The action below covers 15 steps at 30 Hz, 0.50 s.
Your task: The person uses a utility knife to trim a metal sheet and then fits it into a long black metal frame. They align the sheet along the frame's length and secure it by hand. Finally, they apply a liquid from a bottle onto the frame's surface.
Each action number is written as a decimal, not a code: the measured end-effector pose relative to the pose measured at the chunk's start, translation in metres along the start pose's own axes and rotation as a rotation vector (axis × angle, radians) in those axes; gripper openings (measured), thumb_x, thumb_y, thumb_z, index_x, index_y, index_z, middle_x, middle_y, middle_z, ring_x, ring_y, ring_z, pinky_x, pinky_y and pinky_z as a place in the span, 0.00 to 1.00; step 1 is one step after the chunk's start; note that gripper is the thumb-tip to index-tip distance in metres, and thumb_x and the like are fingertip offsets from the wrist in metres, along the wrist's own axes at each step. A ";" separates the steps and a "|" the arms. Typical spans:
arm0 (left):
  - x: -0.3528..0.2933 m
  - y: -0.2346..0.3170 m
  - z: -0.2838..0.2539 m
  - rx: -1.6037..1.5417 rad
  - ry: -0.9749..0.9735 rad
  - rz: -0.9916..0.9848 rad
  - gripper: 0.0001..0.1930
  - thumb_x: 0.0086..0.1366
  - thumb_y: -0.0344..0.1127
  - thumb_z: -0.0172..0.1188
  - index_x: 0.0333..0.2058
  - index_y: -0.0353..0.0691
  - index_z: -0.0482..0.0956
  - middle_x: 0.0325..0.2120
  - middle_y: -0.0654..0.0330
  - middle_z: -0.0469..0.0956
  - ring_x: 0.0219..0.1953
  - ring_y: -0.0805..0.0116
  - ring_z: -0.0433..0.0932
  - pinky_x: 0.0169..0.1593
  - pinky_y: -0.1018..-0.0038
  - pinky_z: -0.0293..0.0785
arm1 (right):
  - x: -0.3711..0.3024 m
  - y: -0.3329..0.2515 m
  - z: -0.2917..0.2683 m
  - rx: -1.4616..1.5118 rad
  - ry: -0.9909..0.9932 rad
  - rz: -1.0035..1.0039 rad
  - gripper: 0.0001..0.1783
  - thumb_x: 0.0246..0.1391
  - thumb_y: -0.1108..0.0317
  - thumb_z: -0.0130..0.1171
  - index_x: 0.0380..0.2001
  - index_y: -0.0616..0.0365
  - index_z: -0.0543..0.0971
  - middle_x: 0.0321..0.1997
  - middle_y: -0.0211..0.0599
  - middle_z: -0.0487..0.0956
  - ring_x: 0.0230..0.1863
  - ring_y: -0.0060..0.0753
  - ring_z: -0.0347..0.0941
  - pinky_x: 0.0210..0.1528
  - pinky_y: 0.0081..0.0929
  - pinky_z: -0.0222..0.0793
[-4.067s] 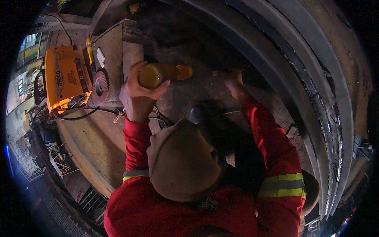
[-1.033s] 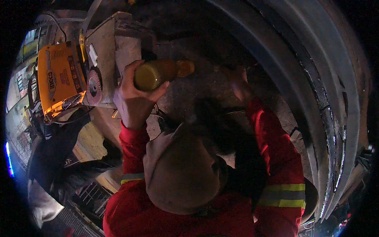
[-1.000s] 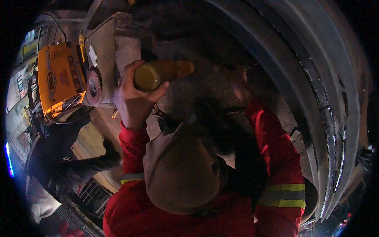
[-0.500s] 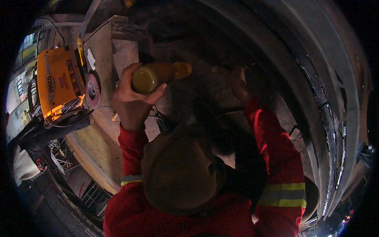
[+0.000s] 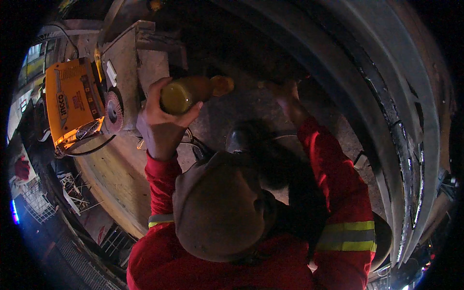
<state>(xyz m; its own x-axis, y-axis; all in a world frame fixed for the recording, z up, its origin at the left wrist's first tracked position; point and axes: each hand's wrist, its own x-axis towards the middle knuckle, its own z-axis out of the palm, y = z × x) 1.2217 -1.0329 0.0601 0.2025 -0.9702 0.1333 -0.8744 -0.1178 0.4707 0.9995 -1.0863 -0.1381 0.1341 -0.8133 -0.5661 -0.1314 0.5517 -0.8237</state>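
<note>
My left hand (image 5: 162, 113) is wrapped round a yellow-brown, bottle-like thing (image 5: 176, 96). Its round end faces up towards me, and an amber disc-shaped part (image 5: 223, 85) shows at its far end. To the right, my right hand (image 5: 287, 96) reaches into shadow, its fingers curled and partly lost in the dark. A small pale tip (image 5: 261, 84) shows beside those fingers; what they hold cannot be made out. The two hands are apart.
An orange welding machine (image 5: 75, 101) stands at the left, with a flap disc (image 5: 114, 110) beside it. Curved metal plates (image 5: 386, 111) rise along the right. Cables (image 5: 195, 142) lie below my left hand, near a dark boot (image 5: 239, 137).
A dark shape below the welding machine has gone from view, and a cable and a red thing show at the left. My right hand has shifted slightly left; my left keeps its grip.
</note>
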 end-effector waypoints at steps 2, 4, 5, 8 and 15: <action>0.000 0.002 -0.001 0.023 -0.002 -0.003 0.32 0.40 0.41 0.77 0.45 0.43 0.75 0.35 0.55 0.81 0.36 0.58 0.82 0.40 0.67 0.78 | -0.004 -0.006 -0.001 -0.005 0.003 0.047 0.12 0.50 0.68 0.65 0.38 0.59 0.84 0.40 0.33 0.84 0.40 0.24 0.77 0.44 0.27 0.70; 0.000 0.003 -0.001 0.033 -0.003 -0.010 0.32 0.40 0.41 0.76 0.45 0.44 0.75 0.34 0.55 0.81 0.36 0.58 0.82 0.39 0.67 0.78 | 0.003 0.008 0.000 0.086 0.000 -0.029 0.13 0.49 0.68 0.65 0.39 0.59 0.84 0.40 0.33 0.84 0.41 0.24 0.76 0.44 0.28 0.70; 0.000 0.003 -0.001 0.033 -0.002 -0.017 0.31 0.40 0.40 0.76 0.45 0.44 0.75 0.34 0.54 0.81 0.36 0.58 0.82 0.39 0.67 0.78 | 0.007 0.016 0.002 0.131 -0.001 -0.067 0.14 0.49 0.68 0.65 0.40 0.59 0.83 0.40 0.33 0.83 0.41 0.24 0.76 0.44 0.28 0.70; -0.001 0.000 0.000 0.008 0.006 -0.031 0.31 0.39 0.40 0.76 0.45 0.44 0.75 0.33 0.54 0.81 0.35 0.57 0.82 0.39 0.67 0.78 | 0.011 0.030 0.005 0.273 0.009 -0.096 0.14 0.49 0.68 0.65 0.40 0.59 0.83 0.39 0.33 0.83 0.41 0.24 0.75 0.43 0.28 0.70; -0.001 0.002 0.000 0.048 0.016 0.000 0.31 0.40 0.40 0.75 0.45 0.42 0.74 0.33 0.54 0.81 0.35 0.58 0.82 0.38 0.67 0.78 | 0.010 0.021 0.002 0.265 -0.049 -0.051 0.12 0.47 0.69 0.67 0.37 0.60 0.83 0.38 0.33 0.82 0.39 0.25 0.74 0.43 0.28 0.69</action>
<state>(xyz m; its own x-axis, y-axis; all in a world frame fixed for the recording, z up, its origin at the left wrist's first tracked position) 1.2196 -1.0324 0.0615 0.2095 -0.9667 0.1470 -0.8945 -0.1287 0.4281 1.0004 -1.0818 -0.1612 0.1821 -0.8349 -0.5194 0.1372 0.5446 -0.8274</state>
